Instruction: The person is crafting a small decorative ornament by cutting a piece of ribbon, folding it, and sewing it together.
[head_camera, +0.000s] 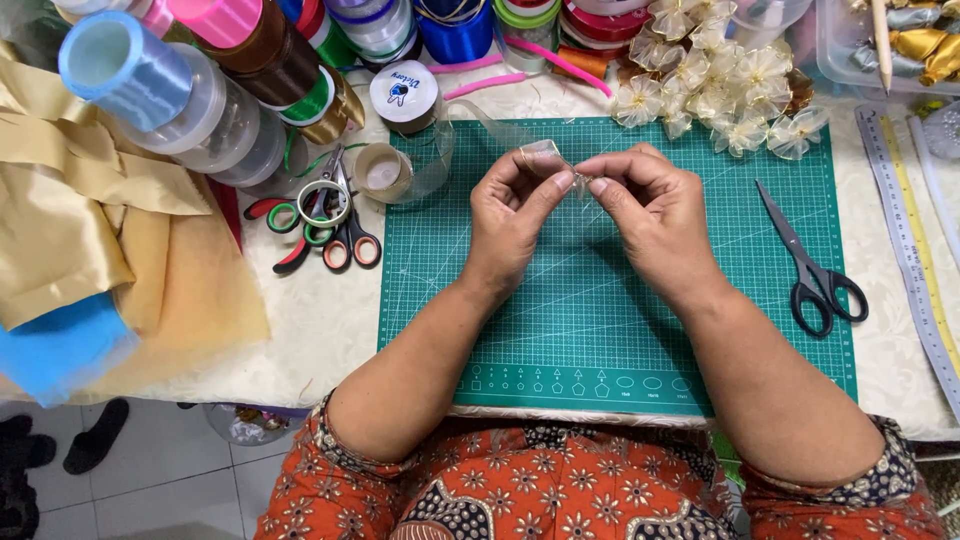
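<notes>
Both hands meet above the far half of the green gridded cutting mat (600, 330), the left hand (515, 215) touching the right hand (650, 215), with a sheer ribbon piece (560, 165) pinched between their fingertips. Right of the right hand, black-handled scissors (815, 265) lie on the mat. Beyond that hand sits a heap of cream organza flowers (715, 85). Left of the left hand lie several scissors with coloured handles (325, 225), a clear tape roll (385, 172) just beside them, and stacked ribbon spools (200, 90) farther off.
</notes>
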